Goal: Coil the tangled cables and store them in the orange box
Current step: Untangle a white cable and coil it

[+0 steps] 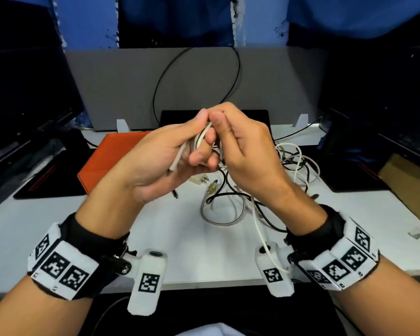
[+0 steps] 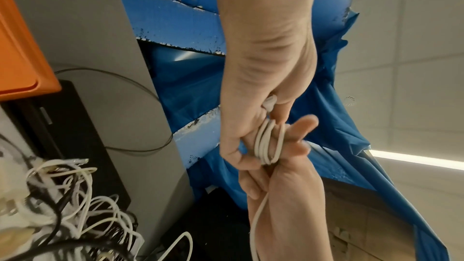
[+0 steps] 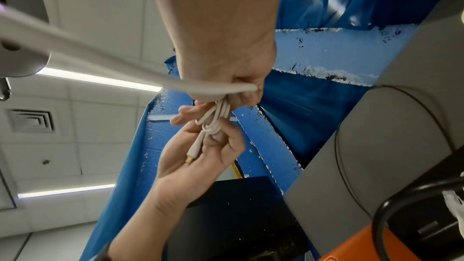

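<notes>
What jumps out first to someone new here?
Both hands, left hand and right hand, raised mid-frame, winding a white cable into a small coil around the left fingers. Below right, a tangle of cables on the white table; the orange box sits left.

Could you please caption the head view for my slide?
Both hands, left hand and right hand, wind a white cable above the tangled pile beside the orange box.

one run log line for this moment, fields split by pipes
step: coiling white cable | left hand: holds coil | right hand: wraps cable | orange box: closed | tangle: on table
</notes>
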`<state>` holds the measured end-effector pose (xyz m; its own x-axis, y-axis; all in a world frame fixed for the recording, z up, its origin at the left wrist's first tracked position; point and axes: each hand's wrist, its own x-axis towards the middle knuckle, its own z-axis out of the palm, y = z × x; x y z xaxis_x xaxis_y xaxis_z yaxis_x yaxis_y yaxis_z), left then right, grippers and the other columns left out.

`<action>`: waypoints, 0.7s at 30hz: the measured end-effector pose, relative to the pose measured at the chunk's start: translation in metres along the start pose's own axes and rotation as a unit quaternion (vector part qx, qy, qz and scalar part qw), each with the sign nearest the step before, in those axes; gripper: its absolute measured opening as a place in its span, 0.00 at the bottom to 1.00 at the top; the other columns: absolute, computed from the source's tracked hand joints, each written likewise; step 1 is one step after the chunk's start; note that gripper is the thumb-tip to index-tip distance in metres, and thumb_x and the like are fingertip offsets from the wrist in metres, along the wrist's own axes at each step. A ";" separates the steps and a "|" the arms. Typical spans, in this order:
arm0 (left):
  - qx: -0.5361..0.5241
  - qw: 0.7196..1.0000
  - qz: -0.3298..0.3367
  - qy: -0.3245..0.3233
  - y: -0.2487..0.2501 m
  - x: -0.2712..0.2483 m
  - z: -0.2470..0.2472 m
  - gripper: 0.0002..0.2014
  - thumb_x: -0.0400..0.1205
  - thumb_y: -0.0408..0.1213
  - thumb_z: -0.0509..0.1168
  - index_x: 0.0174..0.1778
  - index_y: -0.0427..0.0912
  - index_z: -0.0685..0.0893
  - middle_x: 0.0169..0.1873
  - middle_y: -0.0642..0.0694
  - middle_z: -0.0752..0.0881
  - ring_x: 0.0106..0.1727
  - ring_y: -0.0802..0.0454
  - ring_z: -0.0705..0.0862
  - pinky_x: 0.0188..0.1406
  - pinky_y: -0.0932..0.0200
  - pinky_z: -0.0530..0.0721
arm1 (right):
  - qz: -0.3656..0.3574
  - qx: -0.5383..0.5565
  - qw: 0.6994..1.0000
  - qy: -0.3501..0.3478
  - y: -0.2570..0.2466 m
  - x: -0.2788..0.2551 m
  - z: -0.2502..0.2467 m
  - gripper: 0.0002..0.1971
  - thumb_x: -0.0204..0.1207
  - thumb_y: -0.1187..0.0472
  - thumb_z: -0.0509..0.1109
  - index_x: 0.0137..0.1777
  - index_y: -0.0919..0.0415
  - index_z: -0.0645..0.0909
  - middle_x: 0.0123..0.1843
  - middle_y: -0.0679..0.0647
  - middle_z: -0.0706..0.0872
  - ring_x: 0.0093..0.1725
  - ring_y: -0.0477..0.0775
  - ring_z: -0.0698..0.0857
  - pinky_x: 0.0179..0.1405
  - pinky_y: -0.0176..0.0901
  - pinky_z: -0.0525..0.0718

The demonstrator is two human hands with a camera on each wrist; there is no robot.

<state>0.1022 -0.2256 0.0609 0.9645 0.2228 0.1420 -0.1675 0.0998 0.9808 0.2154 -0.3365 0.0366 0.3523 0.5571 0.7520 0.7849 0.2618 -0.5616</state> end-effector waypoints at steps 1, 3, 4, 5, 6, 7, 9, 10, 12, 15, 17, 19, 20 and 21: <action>0.016 1.000 0.005 0.011 0.001 -0.001 -0.001 0.16 0.86 0.49 0.60 0.40 0.42 0.82 0.23 0.47 0.78 0.35 0.49 0.84 0.45 0.59 0.86 | -0.009 -0.002 1.000 -0.001 0.000 0.000 0.000 0.13 0.93 0.62 0.58 0.54 0.67 0.82 0.37 0.47 0.86 0.33 0.48 0.89 0.31 0.38 0.84; 0.052 0.998 0.016 0.022 0.003 -0.004 0.000 0.15 0.90 0.45 0.59 0.44 0.38 0.82 0.28 0.43 0.81 0.40 0.47 0.86 0.46 0.61 0.86 | -0.021 -0.016 1.000 -0.007 -0.001 0.000 -0.002 0.13 0.94 0.62 0.58 0.55 0.67 0.83 0.36 0.47 0.85 0.33 0.53 0.89 0.31 0.46 0.87; 0.066 0.997 0.020 0.020 0.003 -0.006 0.001 0.16 0.91 0.43 0.57 0.45 0.37 0.81 0.29 0.43 0.82 0.40 0.47 0.87 0.44 0.63 0.86 | -0.019 -0.020 1.000 -0.009 -0.001 0.001 -0.002 0.13 0.94 0.62 0.58 0.56 0.66 0.83 0.35 0.46 0.84 0.33 0.53 0.89 0.30 0.46 0.88; 0.073 0.997 0.024 0.016 0.003 -0.007 0.004 0.16 0.92 0.42 0.55 0.45 0.37 0.80 0.29 0.43 0.81 0.38 0.50 0.87 0.39 0.66 0.85 | -0.016 -0.024 1.000 -0.008 -0.002 0.000 -0.003 0.13 0.94 0.61 0.58 0.56 0.66 0.83 0.35 0.45 0.84 0.33 0.52 0.89 0.30 0.46 0.88; 0.076 0.997 0.028 0.011 0.003 -0.009 0.005 0.16 0.92 0.41 0.54 0.45 0.36 0.78 0.28 0.44 0.81 0.35 0.52 0.86 0.33 0.69 0.83 | -0.013 -0.027 0.999 -0.010 -0.003 0.000 -0.003 0.13 0.94 0.61 0.57 0.55 0.66 0.82 0.34 0.43 0.83 0.34 0.50 0.90 0.30 0.48 0.90; 0.073 0.997 0.031 0.004 0.004 -0.011 0.007 0.15 0.92 0.40 0.53 0.44 0.36 0.77 0.27 0.45 0.80 0.32 0.54 0.85 0.28 0.71 0.81 | -0.008 -0.030 0.999 -0.014 -0.005 -0.001 -0.004 0.14 0.94 0.60 0.57 0.55 0.66 0.81 0.35 0.43 0.83 0.34 0.49 0.90 0.31 0.51 0.90; 0.053 0.998 0.033 -0.022 0.005 -0.011 0.007 0.14 0.90 0.40 0.54 0.43 0.37 0.78 0.25 0.47 0.80 0.33 0.53 0.85 0.30 0.71 0.82 | -0.001 -0.025 0.999 -0.022 -0.010 -0.003 -0.005 0.14 0.94 0.58 0.56 0.54 0.67 0.79 0.36 0.43 0.82 0.34 0.47 0.92 0.29 0.51 0.91; 0.036 0.998 0.031 -0.038 0.006 -0.011 0.005 0.14 0.89 0.41 0.55 0.42 0.38 0.79 0.24 0.47 0.80 0.35 0.52 0.85 0.35 0.69 0.84 | -0.001 -0.014 1.000 -0.024 -0.012 -0.003 -0.006 0.15 0.94 0.58 0.55 0.54 0.67 0.78 0.36 0.43 0.82 0.34 0.47 0.92 0.28 0.48 0.90; 0.000 0.998 0.024 -0.065 0.006 -0.013 0.002 0.16 0.90 0.41 0.55 0.41 0.41 0.82 0.24 0.49 0.79 0.39 0.50 0.86 0.43 0.64 0.85 | -0.013 0.004 1.000 -0.016 -0.016 -0.003 -0.007 0.15 0.94 0.59 0.54 0.53 0.67 0.79 0.35 0.45 0.83 0.32 0.49 0.90 0.26 0.43 0.85; -0.036 0.996 0.014 -0.081 0.005 -0.014 0.004 0.17 0.89 0.42 0.56 0.41 0.42 0.85 0.22 0.52 0.77 0.37 0.51 0.83 0.48 0.62 0.83 | -0.043 0.011 0.999 0.006 -0.016 -0.003 -0.010 0.15 0.94 0.62 0.53 0.52 0.66 0.80 0.37 0.52 0.85 0.34 0.52 0.87 0.30 0.49 0.84; -0.037 0.995 0.011 -0.092 0.004 -0.014 0.006 0.17 0.88 0.44 0.57 0.41 0.42 0.87 0.20 0.53 0.73 0.34 0.51 0.80 0.45 0.62 0.81 | -0.058 0.016 0.998 0.006 -0.015 -0.003 -0.013 0.16 0.94 0.62 0.53 0.52 0.66 0.80 0.37 0.56 0.85 0.33 0.54 0.86 0.29 0.54 0.84; -0.044 0.993 0.001 -0.113 0.004 -0.015 0.006 0.18 0.87 0.45 0.58 0.38 0.42 0.86 0.20 0.52 0.72 0.33 0.50 0.77 0.43 0.62 0.80 | -0.060 0.026 0.998 -0.009 -0.014 -0.003 -0.013 0.16 0.93 0.60 0.53 0.52 0.66 0.80 0.36 0.58 0.85 0.31 0.58 0.86 0.27 0.56 0.82; -0.056 0.991 -0.004 -0.120 0.005 -0.016 0.006 0.18 0.87 0.46 0.57 0.37 0.43 0.85 0.21 0.52 0.72 0.33 0.50 0.78 0.44 0.61 0.80 | -0.055 0.033 0.998 -0.018 -0.014 -0.003 -0.014 0.16 0.94 0.59 0.53 0.52 0.66 0.79 0.35 0.57 0.85 0.30 0.59 0.86 0.26 0.55 0.82; -0.071 0.990 -0.008 -0.123 0.005 -0.017 0.006 0.17 0.87 0.46 0.56 0.37 0.43 0.83 0.22 0.51 0.73 0.34 0.50 0.78 0.46 0.60 0.81 | -0.045 0.040 0.998 -0.023 -0.015 -0.002 -0.013 0.16 0.94 0.59 0.53 0.52 0.65 0.79 0.34 0.55 0.85 0.29 0.57 0.87 0.24 0.50 0.81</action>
<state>0.0866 -0.2346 0.0638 0.9849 -0.0209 0.1718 -0.1619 0.2397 0.9573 0.2099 -0.3521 0.0478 0.2569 0.5639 0.7849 0.7683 0.3735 -0.5198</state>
